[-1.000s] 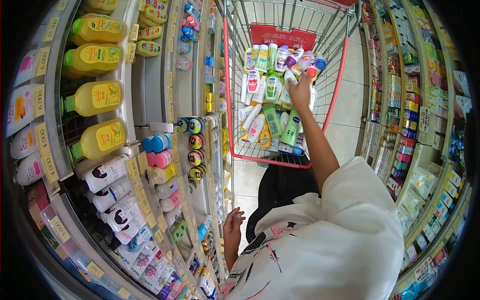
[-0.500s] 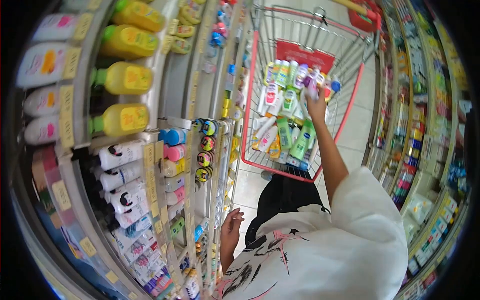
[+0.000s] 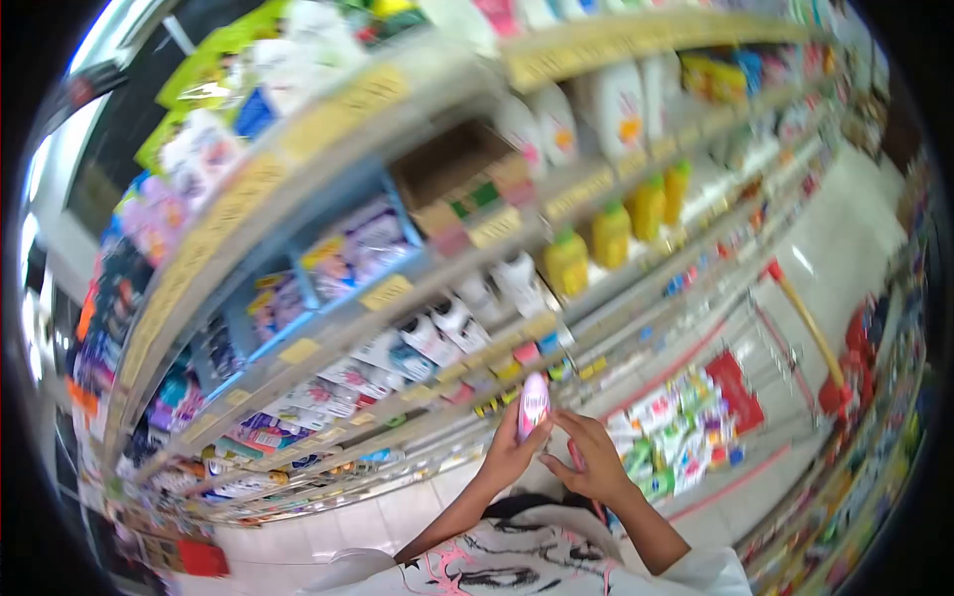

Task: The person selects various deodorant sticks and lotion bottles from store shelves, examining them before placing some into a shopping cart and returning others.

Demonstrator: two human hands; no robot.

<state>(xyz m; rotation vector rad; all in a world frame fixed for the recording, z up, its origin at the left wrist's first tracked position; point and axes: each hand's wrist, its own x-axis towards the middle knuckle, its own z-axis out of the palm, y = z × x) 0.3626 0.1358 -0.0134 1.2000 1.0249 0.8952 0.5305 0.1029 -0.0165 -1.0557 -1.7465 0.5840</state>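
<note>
In the head view, both hands are raised in front of the body, close together over the white printed shirt. The left forearm slants up from the lower left, and the left hand grips a pink bottle, its fingers wrapped round the lower part and the thumb across the front. The bottle stands nearly upright, leaning slightly, its upper end clear of the hand and in front of the shelf edge.

The right forearm slants up from the lower right to meet it. The right hand is bent inward, fingers curled towards the left thumb, near the bottle's base. A bit of pink shows between its thumb and fingers; whether they grip anything is impossible to tell.

Just beyond the right hand is the shopping cart, with a heap of mostly white and green bottles inside. Yellow bottles stand on the shelving above the hands, and pale floor tiles show below left.
</note>
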